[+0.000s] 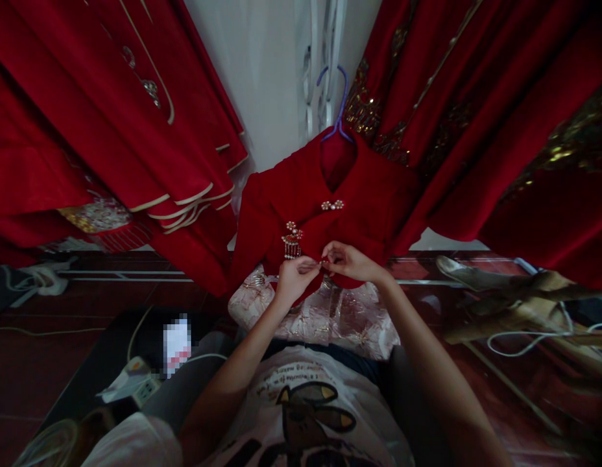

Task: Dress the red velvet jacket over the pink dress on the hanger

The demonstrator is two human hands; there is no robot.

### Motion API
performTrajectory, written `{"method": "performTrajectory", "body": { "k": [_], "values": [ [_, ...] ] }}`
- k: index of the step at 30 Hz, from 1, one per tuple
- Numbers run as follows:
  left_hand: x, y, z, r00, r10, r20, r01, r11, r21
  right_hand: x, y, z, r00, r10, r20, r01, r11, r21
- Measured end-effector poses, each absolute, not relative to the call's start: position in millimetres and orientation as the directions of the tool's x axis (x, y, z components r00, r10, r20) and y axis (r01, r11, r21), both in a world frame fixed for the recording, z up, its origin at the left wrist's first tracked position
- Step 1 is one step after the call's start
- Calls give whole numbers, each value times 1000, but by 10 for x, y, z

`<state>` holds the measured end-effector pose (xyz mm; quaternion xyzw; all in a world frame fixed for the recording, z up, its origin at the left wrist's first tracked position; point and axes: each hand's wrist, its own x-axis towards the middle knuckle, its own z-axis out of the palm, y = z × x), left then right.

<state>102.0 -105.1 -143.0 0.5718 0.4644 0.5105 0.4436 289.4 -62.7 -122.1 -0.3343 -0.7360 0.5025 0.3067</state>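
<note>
Flanking red jacket [286, 178]: red garments [101, 91] | in neckline: purple hanger [339, 119]

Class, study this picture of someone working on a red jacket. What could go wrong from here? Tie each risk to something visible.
1. The beaded strands of the lower brooch hang close to the left hand and might snag on it.
2. Whatever the left and right hands meet over is too small to make out; if loose, it could drop onto the pale patterned cloth below.
3. A hard tug might pull the red jacket askew on its hanger.
</note>
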Motion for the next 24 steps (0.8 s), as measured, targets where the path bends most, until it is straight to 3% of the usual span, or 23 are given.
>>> {"method": "performTrajectory", "body": {
  "k": [16,24],
  "values": [
    [985,-928,-1561,37,987,155,17,-156,988,2812,-690,-1100,-513,807,292,442,540,-716],
    [775,-959,-1414,-203,932,301,100,-286,953,3071,-794,-665,-347,860,375,398,497,-771]
  ]
}}
